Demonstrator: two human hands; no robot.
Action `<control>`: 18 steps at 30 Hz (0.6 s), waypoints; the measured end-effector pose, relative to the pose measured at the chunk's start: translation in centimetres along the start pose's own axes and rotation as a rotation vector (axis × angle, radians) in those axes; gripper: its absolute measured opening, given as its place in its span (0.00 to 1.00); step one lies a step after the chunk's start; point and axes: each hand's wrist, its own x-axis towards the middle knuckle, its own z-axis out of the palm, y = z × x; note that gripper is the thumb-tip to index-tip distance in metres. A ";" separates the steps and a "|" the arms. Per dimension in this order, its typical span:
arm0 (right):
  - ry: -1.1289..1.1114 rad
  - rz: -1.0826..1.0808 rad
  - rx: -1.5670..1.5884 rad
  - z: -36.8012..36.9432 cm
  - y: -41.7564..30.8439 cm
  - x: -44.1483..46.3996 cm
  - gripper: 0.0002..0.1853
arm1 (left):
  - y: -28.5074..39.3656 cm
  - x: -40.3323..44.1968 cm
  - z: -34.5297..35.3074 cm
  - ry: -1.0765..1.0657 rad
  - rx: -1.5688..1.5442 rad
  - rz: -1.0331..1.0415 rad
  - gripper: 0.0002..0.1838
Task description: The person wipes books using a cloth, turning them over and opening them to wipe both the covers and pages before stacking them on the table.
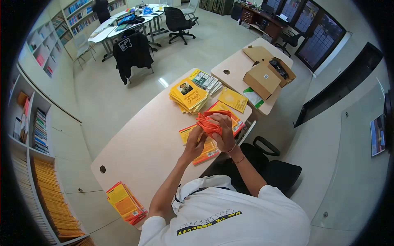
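Looks like bunching orange cloth [210, 125] above yellow-orange books [208, 152], pinched in left hand [194, 144], clutched in curled right hand [225, 133]; probably needs snug grips for further gathering.

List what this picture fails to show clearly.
Head view:
- Orange cloth: full shape hidden by its folds, the left hand and the right hand.
- Yellow books beneath: covers partly blocked by the hands.
- Person in dark clothing: cut off by the top edge.
- Shelved orange volumes: spine lettering too small.
- Open box: dark contents too small to identify.
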 end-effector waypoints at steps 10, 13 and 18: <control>0.110 0.370 0.088 1.3 0.8 -0.8 0.16 | 0.4 -0.8 -1.6 0.017 -0.164 -0.237 0.10; 0.030 0.210 0.009 1.2 -0.5 0.1 0.14 | 0.7 -0.7 -2.3 -0.030 -0.153 -0.230 0.10; -0.003 0.374 0.050 0.4 0.2 1.1 0.15 | -0.2 -0.7 -2.9 -0.012 -0.547 -0.389 0.09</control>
